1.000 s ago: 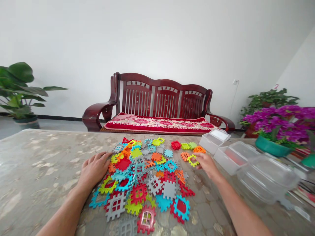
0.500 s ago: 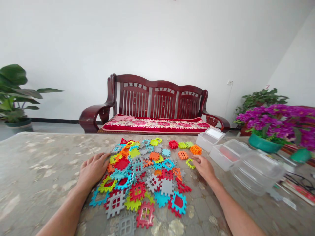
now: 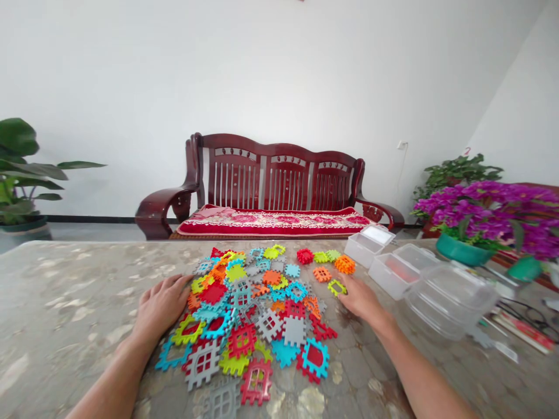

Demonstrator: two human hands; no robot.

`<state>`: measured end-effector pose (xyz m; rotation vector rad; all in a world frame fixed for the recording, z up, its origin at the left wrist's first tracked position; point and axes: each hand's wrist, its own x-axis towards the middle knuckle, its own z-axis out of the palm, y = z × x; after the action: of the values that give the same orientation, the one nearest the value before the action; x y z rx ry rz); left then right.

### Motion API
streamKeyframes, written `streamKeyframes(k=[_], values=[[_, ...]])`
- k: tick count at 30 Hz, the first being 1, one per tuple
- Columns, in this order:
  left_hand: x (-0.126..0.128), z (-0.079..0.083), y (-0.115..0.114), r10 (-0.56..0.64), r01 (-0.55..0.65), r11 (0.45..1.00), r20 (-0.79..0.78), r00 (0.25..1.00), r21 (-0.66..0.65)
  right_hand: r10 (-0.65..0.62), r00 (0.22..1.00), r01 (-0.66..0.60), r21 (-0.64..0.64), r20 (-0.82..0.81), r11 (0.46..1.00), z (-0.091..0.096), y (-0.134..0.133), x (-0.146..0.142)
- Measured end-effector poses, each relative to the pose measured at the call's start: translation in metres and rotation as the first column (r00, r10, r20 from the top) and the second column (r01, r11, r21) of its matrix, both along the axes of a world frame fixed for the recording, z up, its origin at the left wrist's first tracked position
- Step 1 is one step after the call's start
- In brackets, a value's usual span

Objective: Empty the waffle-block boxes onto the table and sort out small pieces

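Both hands lie open on the desk (image 3: 65, 302): left hand (image 3: 162, 302) edging the tile pile (image 3: 253, 320), right hand (image 3: 360, 298) touching a yellow-green tile (image 3: 336, 287).

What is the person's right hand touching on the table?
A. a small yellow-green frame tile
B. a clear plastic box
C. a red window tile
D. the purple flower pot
A: the right hand lies flat with its fingertips at the yellow-green frame tile, short of the clear plastic boxes.

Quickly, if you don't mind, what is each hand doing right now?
Left hand: open, flat on the edge of the tile pile, holding nothing.
Right hand: open, fingertips at the yellow-green frame tile; no grasp visible.
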<state>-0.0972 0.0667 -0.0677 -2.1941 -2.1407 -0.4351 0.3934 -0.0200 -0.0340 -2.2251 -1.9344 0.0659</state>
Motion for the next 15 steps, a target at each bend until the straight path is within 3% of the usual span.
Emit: streamKeyframes(k=[5,15], values=[[0.001,0.001,-0.001,-0.006,0.006,1.0,0.007,1.0,0.01,-0.034,0.992,0.042,-0.064,0.122,0.997,0.013,-0.004,-0.016],[0.0,-0.001,0.001,0.003,-0.003,1.0,0.023,1.0,0.005,-0.122,0.989,0.126,-0.05,0.082,0.991,0.017,-0.003,-0.016]])
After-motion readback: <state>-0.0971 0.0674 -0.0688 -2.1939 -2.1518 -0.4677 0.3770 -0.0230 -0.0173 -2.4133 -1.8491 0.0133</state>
